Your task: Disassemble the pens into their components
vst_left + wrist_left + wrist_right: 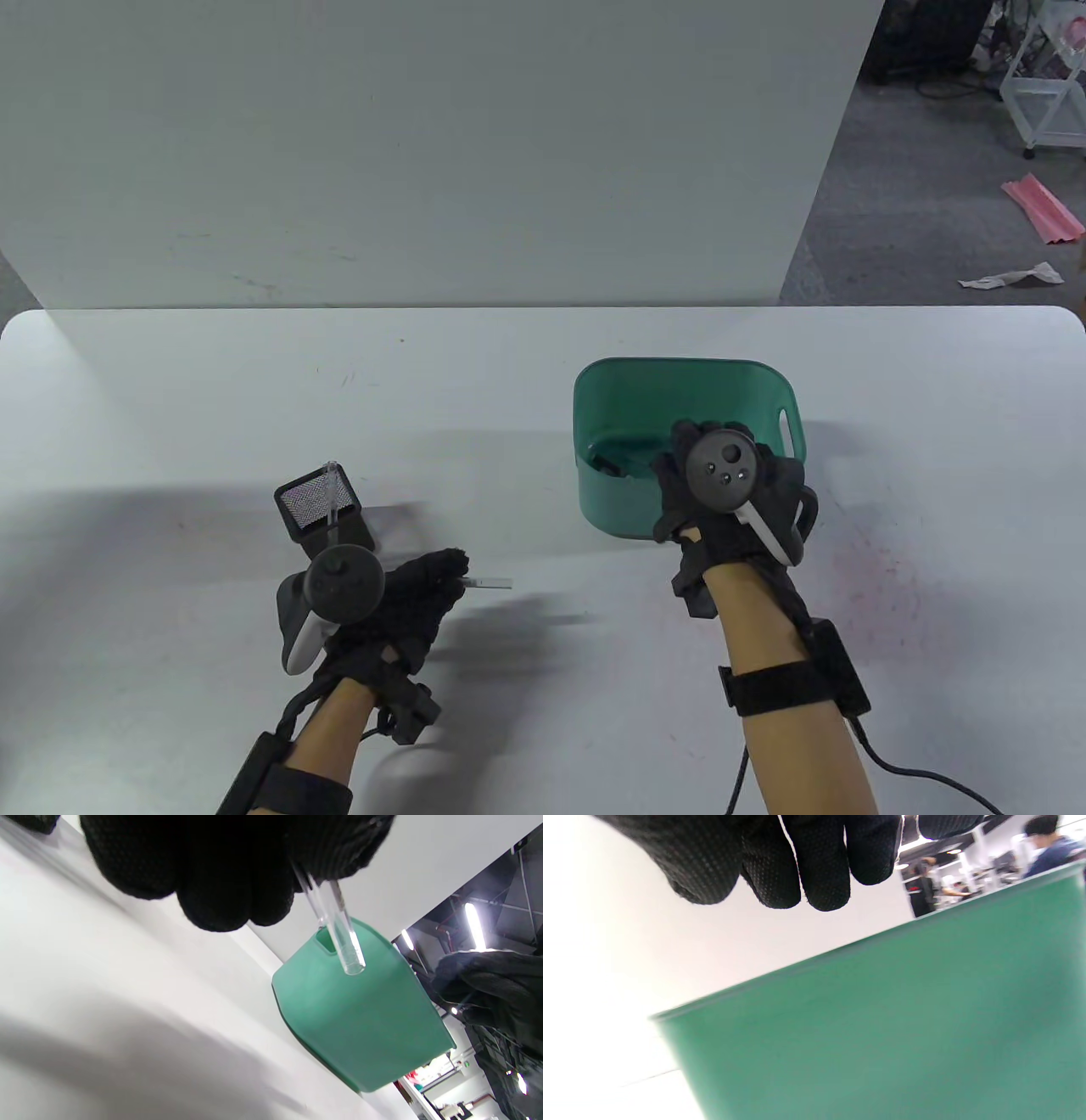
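Left hand (416, 594) low over the counter (170, 407), pinching a clear pen barrel (339, 938) that juts toward the green bin (607, 399). Right hand (721, 492) over the bin's near rim, fingers (823, 870) curled, apparently holding nothing, though palm hidden. Black mesh holder (321, 501) just behind the left hand, one clear tube (332, 492) upright inside.

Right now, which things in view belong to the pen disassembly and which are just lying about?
Part of the job:
- clear pen barrel, held by the left hand
- green bin, right hand over its near rim
- black mesh holder with a clear tube standing in it

Lying about:
- pink paper on the floor
- crumpled white scrap on the floor
- white cart
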Tool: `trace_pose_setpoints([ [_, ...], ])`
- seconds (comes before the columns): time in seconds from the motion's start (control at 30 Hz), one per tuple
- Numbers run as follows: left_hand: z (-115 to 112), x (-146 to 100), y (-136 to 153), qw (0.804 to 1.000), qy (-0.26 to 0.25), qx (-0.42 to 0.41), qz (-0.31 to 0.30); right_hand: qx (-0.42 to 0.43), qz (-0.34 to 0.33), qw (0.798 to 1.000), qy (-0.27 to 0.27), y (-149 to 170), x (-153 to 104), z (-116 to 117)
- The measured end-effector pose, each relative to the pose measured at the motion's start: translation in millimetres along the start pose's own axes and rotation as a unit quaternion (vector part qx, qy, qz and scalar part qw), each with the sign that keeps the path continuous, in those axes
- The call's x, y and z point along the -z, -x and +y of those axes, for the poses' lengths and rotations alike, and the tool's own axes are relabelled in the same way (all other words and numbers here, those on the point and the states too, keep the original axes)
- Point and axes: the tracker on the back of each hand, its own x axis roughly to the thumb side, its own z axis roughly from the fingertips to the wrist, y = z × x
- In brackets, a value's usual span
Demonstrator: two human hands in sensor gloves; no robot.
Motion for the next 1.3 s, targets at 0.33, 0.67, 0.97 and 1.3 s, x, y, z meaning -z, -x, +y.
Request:
trace_pose_setpoints([
  [0.33,-3,-1,-1,1.000,-0.002,-0.009,-0.003,0.006,-0.086,0.995,-0.045,-5,-69,19],
  [0.67,-8,-2,-3,1.000,0.003,-0.011,-0.001,-0.015,-0.096,0.992,-0.076,6,-86,55],
  [0.97,-10,-1,-18,1.000,-0.011,-0.016,-0.010,0.010,-0.089,0.993,-0.082,12,-86,55],
  [1.3,-2,16,-68,0.998,-0.045,0.009,-0.030,0.027,-0.081,0.992,-0.089,16,-84,57],
])
